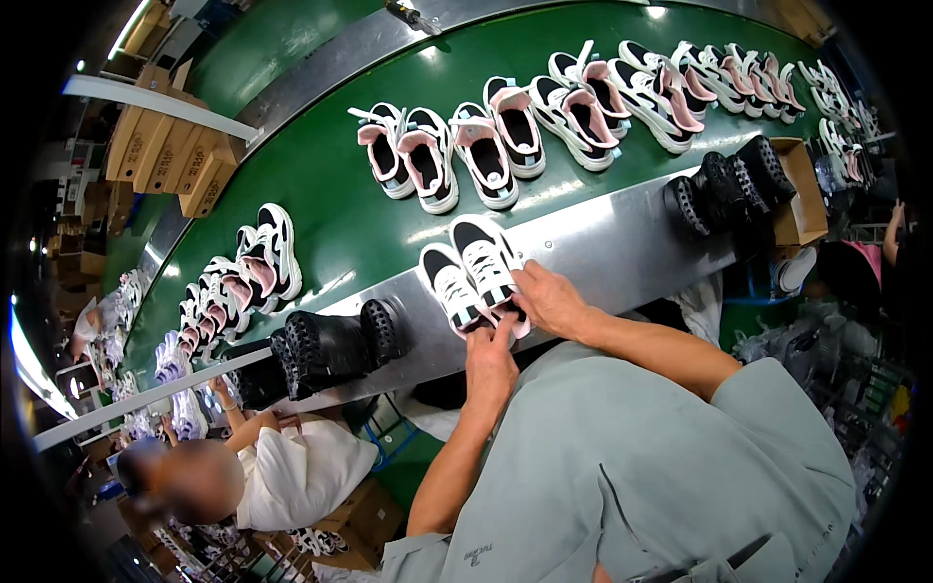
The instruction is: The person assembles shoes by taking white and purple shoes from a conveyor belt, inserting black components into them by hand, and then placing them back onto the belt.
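Observation:
Two black-and-white sneakers, a left one (449, 282) and a right one (482, 255), lie side by side over the metal edge of the bench, toes pointing away from me. My left hand (491, 367) has its fingers at the heel ends, closest to the left sneaker's opening. Gripping the side of the right sneaker near its heel is my right hand (550, 299), thumb and fingers closed on it. Pink lining shows a little between my hands. Some of my fingertips are hidden inside or behind the shoes.
More sneakers with pink linings (483, 155) stand in a long row on the green bench (321, 165). Black lugged boots (335, 350) sit left on the metal edge; others (729, 189) sit right, beside an open carton (802, 189). A co-worker in white (296, 471) sits lower left.

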A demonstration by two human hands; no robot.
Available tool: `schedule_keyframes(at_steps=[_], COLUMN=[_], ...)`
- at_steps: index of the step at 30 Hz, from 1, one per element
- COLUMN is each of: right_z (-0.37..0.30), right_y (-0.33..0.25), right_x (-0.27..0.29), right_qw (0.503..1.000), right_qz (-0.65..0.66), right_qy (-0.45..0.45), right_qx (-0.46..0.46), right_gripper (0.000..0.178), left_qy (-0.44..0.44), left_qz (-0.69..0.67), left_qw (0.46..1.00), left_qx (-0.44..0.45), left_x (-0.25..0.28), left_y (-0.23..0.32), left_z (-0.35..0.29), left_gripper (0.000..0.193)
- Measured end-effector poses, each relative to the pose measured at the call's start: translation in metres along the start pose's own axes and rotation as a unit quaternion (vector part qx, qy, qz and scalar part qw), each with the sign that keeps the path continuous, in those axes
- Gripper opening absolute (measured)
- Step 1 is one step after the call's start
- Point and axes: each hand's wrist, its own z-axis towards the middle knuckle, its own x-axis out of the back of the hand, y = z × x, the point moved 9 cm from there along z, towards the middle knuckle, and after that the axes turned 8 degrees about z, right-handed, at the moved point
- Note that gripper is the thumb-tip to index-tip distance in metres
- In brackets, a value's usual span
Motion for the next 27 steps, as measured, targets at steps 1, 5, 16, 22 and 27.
schedule_keyframes(at_steps=[1,5,16,22,27], right_z=[0.007,0.029,0.131,0.136,0.146], right_y=[0.005,0.044,0.149,0.179,0.167], right_x=[0.000,0.054,0.210,0.239,0.291], right_qw=[1.000,0.998,0.878,0.857,0.791], right_qz=[0.007,-0.023,-0.457,-0.482,-0.528], right_qy=[-0.013,0.049,0.076,0.104,0.244], right_qx=[-0.009,0.013,-0.118,-0.149,-0.191], right_gripper=[0.038,0.060,0.061,0.056,0.059], left_qy=[-0.038,-0.122,0.120,0.095,0.011], left_qz=[0.013,0.051,0.103,0.284,0.328], left_qw=[0.999,0.990,0.985,0.946,0.939], left_qx=[0.037,0.051,0.070,0.125,0.098], left_x=[-0.006,-0.028,0.135,0.181,0.161], left_y=[-0.002,-0.001,0.012,-0.096,-0.208], left_z=[0.006,0.019,0.059,0.131,0.179], left_gripper=[0.051,0.051,0.025,0.026,0.031])
